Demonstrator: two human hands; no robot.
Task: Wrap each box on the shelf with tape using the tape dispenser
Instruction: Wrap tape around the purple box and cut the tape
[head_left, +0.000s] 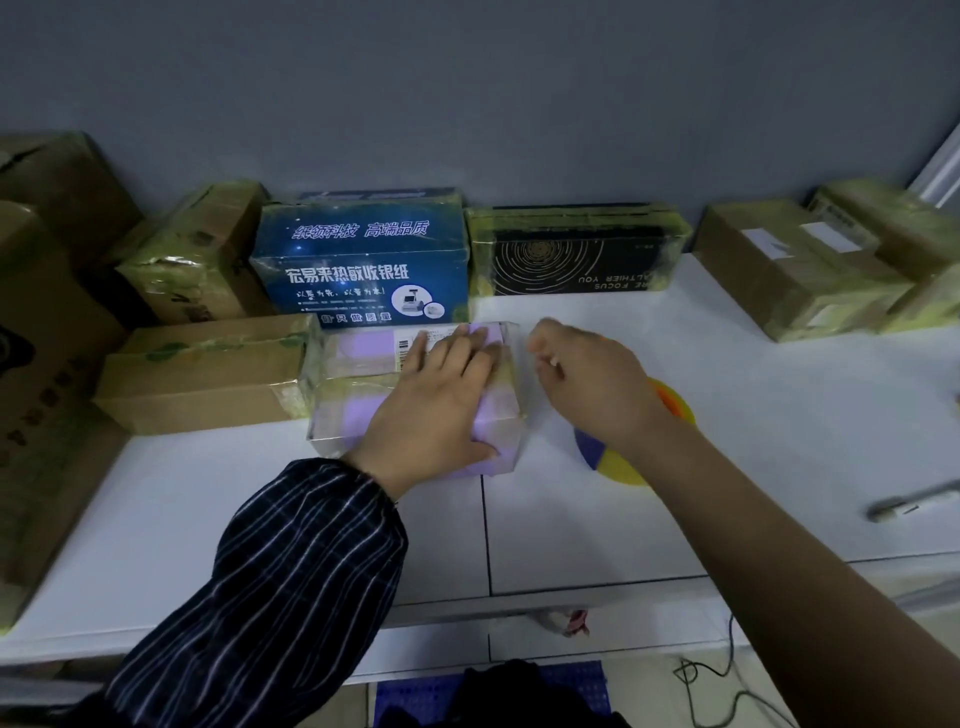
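In the head view, my left hand (441, 395) lies flat, fingers straight, on the purple box (363, 345), which sits on the white surface (727, 467) just in front of the blue box (363, 260). My right hand (587, 384) hovers just beside the purple box with fingers loosely curled; I cannot tell whether it pinches clear tape. Press firmly so the box cannot slide, and retrieve the probable tape dispenser (675, 405) behind the right wrist.
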